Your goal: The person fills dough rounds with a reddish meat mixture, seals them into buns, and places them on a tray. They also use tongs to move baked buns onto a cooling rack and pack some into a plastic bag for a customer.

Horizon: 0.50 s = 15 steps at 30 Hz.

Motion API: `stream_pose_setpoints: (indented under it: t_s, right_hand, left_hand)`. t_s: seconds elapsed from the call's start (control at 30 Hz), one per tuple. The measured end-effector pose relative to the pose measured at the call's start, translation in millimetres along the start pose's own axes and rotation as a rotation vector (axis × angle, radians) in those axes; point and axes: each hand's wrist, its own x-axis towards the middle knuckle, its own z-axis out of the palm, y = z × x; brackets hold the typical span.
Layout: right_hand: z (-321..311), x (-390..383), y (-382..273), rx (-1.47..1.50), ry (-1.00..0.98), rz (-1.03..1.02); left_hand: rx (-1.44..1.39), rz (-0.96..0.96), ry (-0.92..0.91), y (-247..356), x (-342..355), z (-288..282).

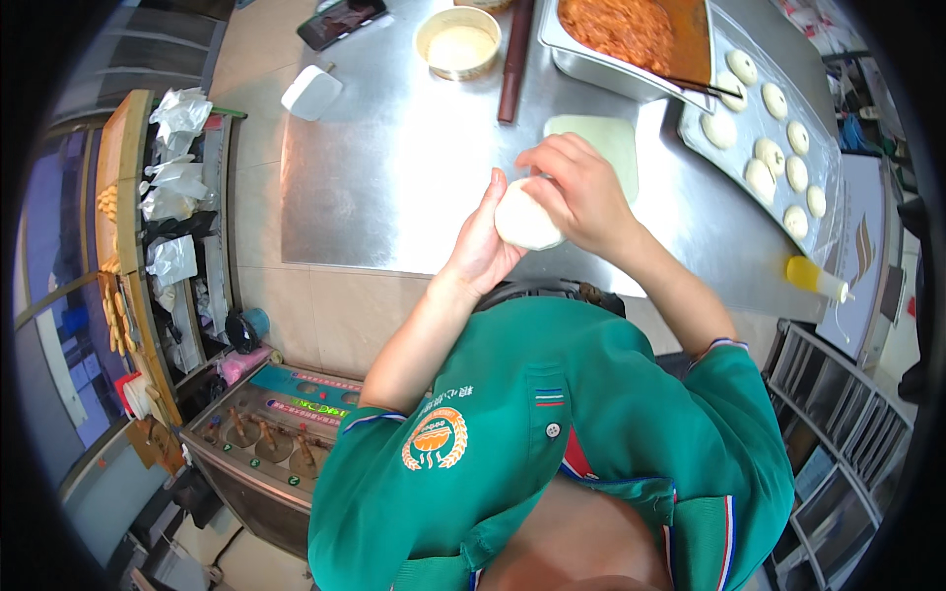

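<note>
A round white dough bun (526, 221) is held in front of my body, over the near edge of the steel table (379, 212). My left hand (480, 241) cups it from the left and below, thumb pointing up along its side. Over its upper right side my right hand (581, 192) is curled, fingers bent and close together at the dough. The right fingertips are partly hidden, so the exact pinch does not show. Just beyond the right hand a pale green square sheet or board (616, 148) lies on the table.
A steel pan (601, 71) of reddish-brown filling (621, 34) stands at the far right, beside a tray (702, 148) of several shaped buns. Farther back are a dark rolling pin (514, 74), a metal bowl (457, 49), a phone (340, 22) and a white scale-like object (311, 93). A yellow bottle (810, 276) is at right.
</note>
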Motion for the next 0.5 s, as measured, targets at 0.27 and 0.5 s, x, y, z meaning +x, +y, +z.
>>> stream_pose_setpoints:
  t_s: [0.27,0.5]
  right_hand:
    - [45.8,27.7,-11.0,-0.117,0.103,-0.412]
    - [89.5,88.5,31.3,0.021,-0.123,-0.360]
  left_hand:
    - [-0.081,0.154,-0.233,32.5,-5.9,-37.4]
    - [-0.398,0.158,0.018,58.2,43.8,-101.4]
